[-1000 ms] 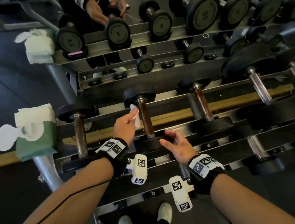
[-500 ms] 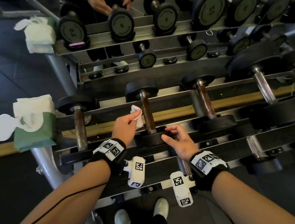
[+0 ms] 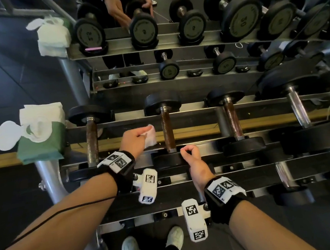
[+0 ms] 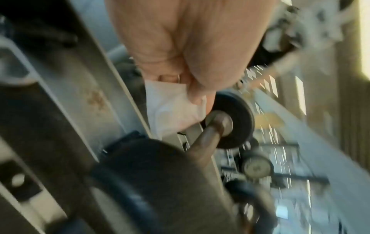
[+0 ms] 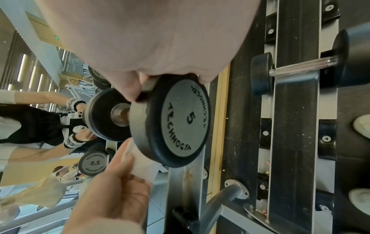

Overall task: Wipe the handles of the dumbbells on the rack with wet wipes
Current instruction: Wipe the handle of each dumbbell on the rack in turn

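Room: a gym with dark floor tiles (image 3: 1,86); a mirror behind the rack repeats the dumbbells and the person's arms.
Rack: a tiered metal dumbbell rack (image 3: 248,179) fills the head view, its rails running left to right, a yellow-brown strip visible between them.
Heavier dumbbells: larger black ones with shiny handles sit to the right on the same tier (image 3: 300,107).
Wipes pack: a green pack of wet wipes (image 3: 39,147) with its white lid flipped open rests at the rack's left end.
Task dumbbell: the second from the left on the near tier (image 3: 168,132), lying front to back with a brown, rusty-looking handle; a similar dumbbell lies on each side.
Left hand: the left hand (image 3: 133,138) pinches a crumpled white wet wipe (image 3: 150,136) just left of that handle; contact with the handle cannot be told.
Right hand: the right hand (image 3: 192,156) has its fingers curled over the rim of the dumbbell's near end plate, gripping it.
Left wrist view only: blurred, it shows the wipe (image 4: 172,107) pinched under the thumb, close to the far end of the handle.
Right wrist view only: the gripped plate (image 5: 180,120) reads "5" and "TECHNOGYM"; the neighbour's reads "2.5".
Feet: pale shoes (image 3: 131,248) stand below the rack.
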Available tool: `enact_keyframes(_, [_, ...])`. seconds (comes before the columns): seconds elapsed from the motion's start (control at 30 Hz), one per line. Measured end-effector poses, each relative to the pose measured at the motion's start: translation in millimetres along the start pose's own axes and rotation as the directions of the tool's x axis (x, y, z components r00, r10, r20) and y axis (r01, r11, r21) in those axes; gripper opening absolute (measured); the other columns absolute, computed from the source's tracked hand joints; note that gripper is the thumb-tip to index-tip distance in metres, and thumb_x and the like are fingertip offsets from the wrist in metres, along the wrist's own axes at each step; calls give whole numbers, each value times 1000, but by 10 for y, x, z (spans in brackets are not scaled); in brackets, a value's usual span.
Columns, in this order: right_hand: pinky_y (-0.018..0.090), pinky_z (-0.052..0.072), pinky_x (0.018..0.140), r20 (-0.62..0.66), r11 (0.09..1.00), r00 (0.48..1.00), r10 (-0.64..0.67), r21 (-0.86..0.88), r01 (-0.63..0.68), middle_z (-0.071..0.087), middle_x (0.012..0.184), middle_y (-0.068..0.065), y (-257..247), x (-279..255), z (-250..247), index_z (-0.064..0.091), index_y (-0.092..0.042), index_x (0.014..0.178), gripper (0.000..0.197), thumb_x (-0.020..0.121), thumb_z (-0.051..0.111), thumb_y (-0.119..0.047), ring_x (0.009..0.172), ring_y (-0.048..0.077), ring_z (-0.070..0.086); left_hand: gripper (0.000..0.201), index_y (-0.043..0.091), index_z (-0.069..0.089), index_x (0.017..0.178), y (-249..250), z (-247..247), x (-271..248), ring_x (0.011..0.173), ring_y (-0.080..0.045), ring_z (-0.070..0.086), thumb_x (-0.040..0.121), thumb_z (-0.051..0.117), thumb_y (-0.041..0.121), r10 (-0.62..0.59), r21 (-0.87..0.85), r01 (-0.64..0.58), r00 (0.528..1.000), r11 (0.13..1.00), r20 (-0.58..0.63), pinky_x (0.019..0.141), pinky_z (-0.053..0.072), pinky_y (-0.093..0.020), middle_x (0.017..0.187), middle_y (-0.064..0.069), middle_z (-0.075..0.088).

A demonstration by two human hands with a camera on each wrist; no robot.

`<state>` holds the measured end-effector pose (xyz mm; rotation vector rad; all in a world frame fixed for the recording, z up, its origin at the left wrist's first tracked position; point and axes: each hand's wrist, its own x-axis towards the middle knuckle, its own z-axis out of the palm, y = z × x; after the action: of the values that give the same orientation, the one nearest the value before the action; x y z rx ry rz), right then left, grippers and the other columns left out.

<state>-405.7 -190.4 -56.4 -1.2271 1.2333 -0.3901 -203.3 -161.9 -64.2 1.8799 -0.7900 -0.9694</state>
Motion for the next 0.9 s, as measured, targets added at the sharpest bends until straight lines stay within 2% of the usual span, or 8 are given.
enact_keyframes(0.1, [37,42,102,-11,996,998,-55,-73,54,48,130,11,58,31,21,47,-34,108,17,96,58,-29,115,23,51,35,22,60,134,95,109,25,112,-13,56,102,48,15,-107,-158,102,994,982,-21,89,46,-23,139,-5,57])
enact_keyframes(0.17, [39,43,103,5,989,997,-83,-121,83,46,130,13,84,54,13,46,-34,107,19,96,60,-26,114,23,50,36,22,57,137,132,218,-13,122,-20,54,103,46,15,-127,-160,139,988,977,82,102,46,-36,139,-5,57])
enact_keyframes(0.27, [32,43,98,30,980,994,-100,-171,104,46,129,13,98,68,-21,45,-33,107,18,96,59,-27,112,21,50,36,21,57,137,88,303,-82,120,-20,57,103,46,15,-118,-50,128,977,990,179,107,44,-44,132,-6,62])
enact_keyframes(0.43, [19,40,87,75,968,994,-82,-233,97,44,129,11,75,68,-82,42,-27,117,24,98,55,-31,113,21,49,38,23,54,140,-18,247,-147,119,-20,56,103,46,16,-126,65,114,966,991,225,95,43,-31,134,-5,60])
enact_keyframes(0.53, [21,40,87,87,963,994,-61,-259,81,44,131,11,55,61,-100,41,-26,119,25,99,53,-33,114,21,49,41,20,49,143,26,212,-112,125,-23,52,103,46,15,-192,-145,208,975,967,115,107,43,-41,142,-7,53])
enact_keyframes(0.67, [24,37,85,79,963,996,-41,-264,61,43,132,7,40,43,-92,40,-29,120,26,98,53,-36,114,19,48,42,22,47,145,244,231,-27,124,-27,53,104,43,16,-181,-351,192,981,917,64,101,50,-47,141,-8,52])
enact_keyframes(0.77, [27,36,88,80,960,996,-33,-273,54,43,133,7,47,44,-93,40,-31,118,25,98,52,-38,115,19,48,39,24,52,141,321,281,-37,117,-23,58,104,43,14,-121,-316,137,990,939,68,100,51,-46,133,-8,59])
enact_keyframes(0.9, [16,36,81,87,957,995,-43,-283,66,41,132,5,56,46,-102,40,-35,116,24,98,53,-41,114,17,47,36,28,57,136,154,245,-148,118,-21,57,104,44,17,-116,-177,143,981,974,158,96,51,-40,129,-3,60])
